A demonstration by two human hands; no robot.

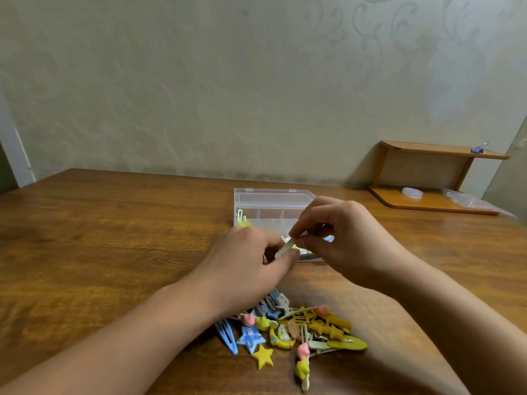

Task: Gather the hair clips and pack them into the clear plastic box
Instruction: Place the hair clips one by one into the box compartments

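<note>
Head view shows the left hand (251, 260) and right hand (339, 232) both pinching one pale hair clip (286, 248) just above the clear plastic box (271, 199), seemingly to drop it in, while the remaining clips (288, 332) lie heaped on the desk (114, 238).

pale wall (199, 81) with faint embossed scrollwork, evenly and dimly lit. brown wood-grain table (99, 238) set against it. small two-tier wooden shelf (427, 155) at right rear, bearing a blue binder clip (479, 149) above and, below, possibly a roll of clear tape (412, 193). white trim (17, 155) at far left.
</note>
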